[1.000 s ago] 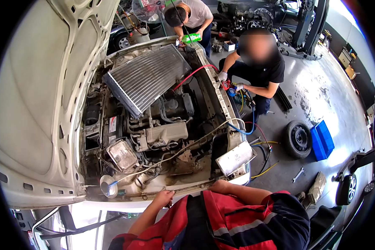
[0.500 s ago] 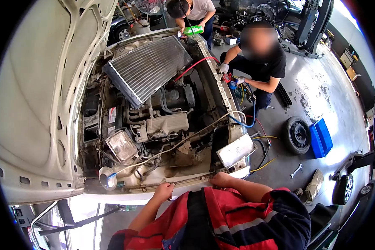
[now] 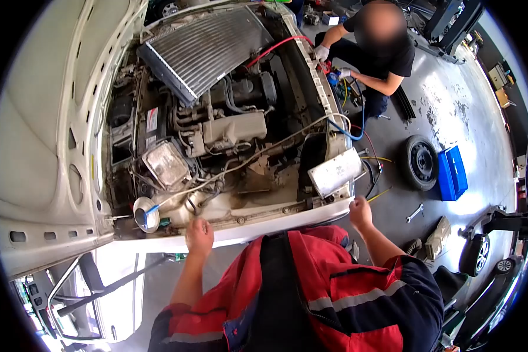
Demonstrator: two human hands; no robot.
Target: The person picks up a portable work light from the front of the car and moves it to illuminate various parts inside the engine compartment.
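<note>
Glossy grey floor [image 3: 446, 111] spreads right of the car [image 3: 240, 233]. Amid its open engine bay sits the engine [image 3: 234, 128]; a finned radiator [image 3: 208, 50] lies slanted over the far part, perhaps parked there. At the near edge, the left hand [image 3: 199, 236] and right hand [image 3: 360, 213] sit well apart, probably for balance, fingers curled together on each, nothing visibly clamped. Left of the engine, a red-and-white label [image 3: 152, 119] is too small to read. Far right, a gloved co-worker [image 3: 387, 64] crouches.
</note>
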